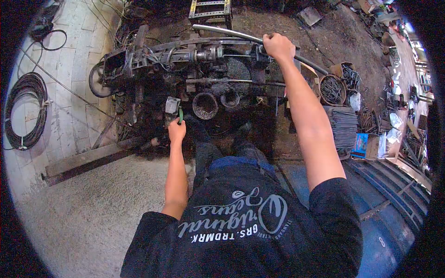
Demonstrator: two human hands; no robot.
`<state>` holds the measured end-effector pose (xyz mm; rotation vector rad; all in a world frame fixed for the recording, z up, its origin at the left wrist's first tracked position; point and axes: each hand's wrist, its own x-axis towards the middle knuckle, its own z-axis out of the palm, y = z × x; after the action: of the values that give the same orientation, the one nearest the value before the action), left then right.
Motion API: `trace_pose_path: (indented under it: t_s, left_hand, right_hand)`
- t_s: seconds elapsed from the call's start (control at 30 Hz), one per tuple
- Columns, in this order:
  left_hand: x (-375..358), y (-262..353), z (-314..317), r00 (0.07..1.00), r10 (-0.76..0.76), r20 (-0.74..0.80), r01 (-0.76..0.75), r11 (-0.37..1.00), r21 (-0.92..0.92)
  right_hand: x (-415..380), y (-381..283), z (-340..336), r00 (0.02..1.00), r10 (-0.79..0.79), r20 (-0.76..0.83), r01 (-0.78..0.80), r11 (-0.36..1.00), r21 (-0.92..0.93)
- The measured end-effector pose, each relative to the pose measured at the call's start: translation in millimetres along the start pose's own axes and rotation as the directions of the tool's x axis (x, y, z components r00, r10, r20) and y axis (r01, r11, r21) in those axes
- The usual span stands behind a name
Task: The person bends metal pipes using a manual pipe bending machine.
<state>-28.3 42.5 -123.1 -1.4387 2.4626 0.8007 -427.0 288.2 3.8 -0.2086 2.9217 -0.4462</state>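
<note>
My right hand (279,46) is closed round a long metal pipe (227,31), which slants across the far side of a greasy machine (199,54). My left hand (176,129) is closed on a green handle (181,115) at the near left of the machine. Just beyond that handle is a small grey metal box (172,105). Two round containers, one larger (205,105) and one smaller (230,98), stand in front of the machine, to the right of my left hand. A thin horizontal rod (222,81) runs above them.
Coiled black cable (25,111) lies on the left floor. A beam (92,157) lies near my left arm. At the right are a basket of metal pieces (333,89), stacked rods (340,127) and a blue sheet (384,204). A yellow-edged rack (210,10) stands at the back.
</note>
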Motion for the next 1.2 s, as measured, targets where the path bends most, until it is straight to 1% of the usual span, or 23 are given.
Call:
trace_pose_path:
  t_s: [0.37,0.47,0.57,0.63,0.7,0.77,0.8,0.87,0.9,0.97,1.0,1.03,1.1,1.13,1.17,1.2]
  left_hand:
    - [8,-11,8,1.000,-0.017,0.024,0.017,1.000,-0.014]
    - [8,-11,8,1.000,-0.003,0.007,0.003,1.000,0.011]
    - [6,-9,7,1.000,0.029,-0.010,-0.029,0.999,0.018]
    - [5,-7,5,1.000,0.027,-0.011,-0.027,0.999,0.018]
    - [2,-5,5,1.000,0.026,-0.008,-0.025,0.999,0.019]
    - [-4,12,-5,0.993,-0.109,0.052,0.105,0.991,0.081]
    - [-2,8,-1,0.992,-0.108,0.058,0.103,0.991,0.082]
    - [7,-13,13,0.974,-0.188,0.125,0.159,0.965,0.210]
    - [12,-21,20,0.973,-0.188,0.135,0.158,0.965,0.207]
    - [22,-36,33,0.958,-0.230,0.171,0.172,0.939,0.299]
    - [27,-45,40,0.957,-0.214,0.197,0.139,0.931,0.337]
    - [28,-51,47,0.953,-0.216,0.212,0.135,0.931,0.340]
    - [33,-63,63,0.983,-0.095,0.157,0.060,0.975,0.212]
    - [41,-67,69,0.982,-0.049,0.183,0.012,0.980,0.199]
    - [46,-70,78,0.979,-0.047,0.200,0.008,0.981,0.193]
    - [50,-73,85,0.986,-0.049,0.157,0.019,0.982,0.188]
  right_hand:
    - [0,0,-2,0.999,-0.002,0.034,0.002,1.000,-0.005]
    - [1,4,-2,1.000,0.009,0.008,-0.009,1.000,-0.013]
    - [0,13,-5,1.000,0.009,-0.003,-0.009,0.999,0.041]
    - [2,20,-2,0.998,0.039,-0.047,-0.036,0.997,0.061]
    - [4,23,-1,0.999,0.045,-0.027,-0.044,0.998,0.049]
    - [4,25,-3,0.998,0.056,-0.012,-0.055,0.998,0.038]
    - [3,25,-4,0.999,0.050,-0.003,-0.050,0.997,0.061]
    - [2,24,-2,0.999,0.048,0.011,-0.048,0.996,0.073]
    - [3,24,-1,0.999,0.052,0.006,-0.052,0.996,0.072]
    - [4,22,-2,0.998,0.066,0.004,-0.067,0.996,0.061]
    - [3,21,-3,0.998,0.065,0.000,-0.065,0.996,0.063]
    - [1,20,-4,0.998,0.064,0.000,-0.064,0.996,0.062]
    - [2,19,-1,0.997,0.083,-0.009,-0.082,0.996,0.033]
    - [3,18,0,0.996,0.092,-0.024,-0.091,0.996,0.014]
    - [5,17,0,0.995,0.099,-0.023,-0.099,0.995,-0.002]
    - [4,16,0,0.993,0.110,-0.032,-0.111,0.994,-0.009]
